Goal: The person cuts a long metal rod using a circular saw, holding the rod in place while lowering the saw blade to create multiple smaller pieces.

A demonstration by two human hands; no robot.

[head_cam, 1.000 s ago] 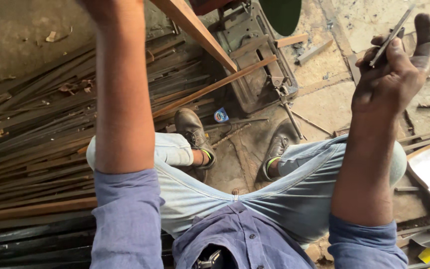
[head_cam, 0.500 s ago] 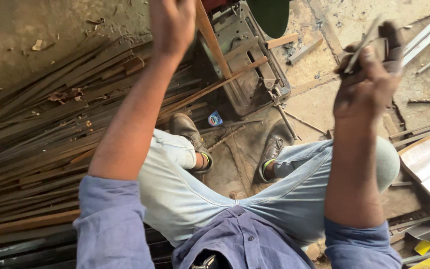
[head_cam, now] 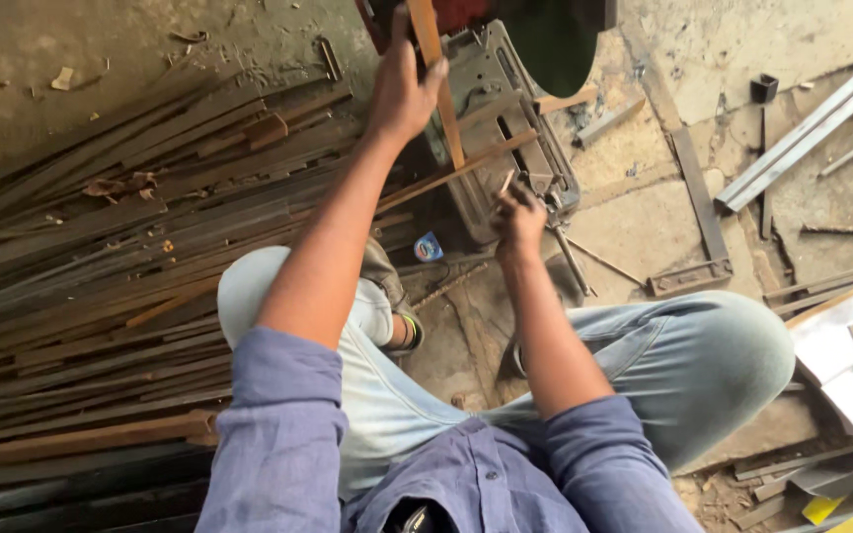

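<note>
A person's left hand (head_cam: 402,89) closed its grip around a long rusty flat steel bar (head_cam: 436,74) lying across a grey metal cutting machine (head_cam: 505,138) on the floor. The right hand (head_cam: 517,217) pinched a thin metal rod (head_cam: 505,183) (beside the machine's base).
</note>
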